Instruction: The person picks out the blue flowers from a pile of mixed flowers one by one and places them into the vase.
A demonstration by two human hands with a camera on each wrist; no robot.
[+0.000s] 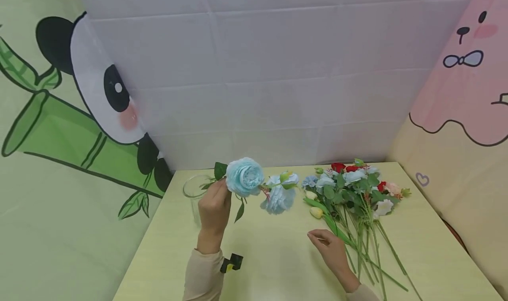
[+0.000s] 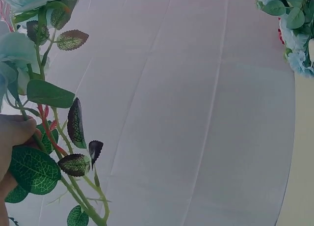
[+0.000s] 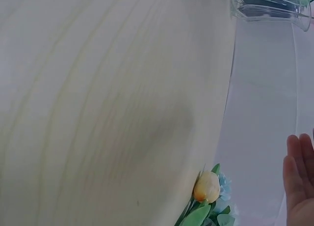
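In the head view my left hand [image 1: 215,206] is raised over the table's left half, holding a branch of artificial light-blue flowers [image 1: 244,177]. The left wrist view shows my thumb [image 2: 19,130] and fingers pinching its green stem [image 2: 46,123] among the leaves. One more bloom [image 1: 279,199] of the same blue hangs to the right. Behind the left hand stands a clear glass vase [image 1: 194,194], partly hidden. My right hand [image 1: 331,250] hovers with extended fingers and nothing in them, left of the yellow tulips [image 1: 316,212].
A pile of artificial flowers [image 1: 349,182] lies on the right of the pale yellow table [image 1: 270,265], red, blue, white and pink heads at the back. Their long stems [image 1: 365,248] reach toward the front edge. A white cloth [image 1: 278,93] hangs behind the table.
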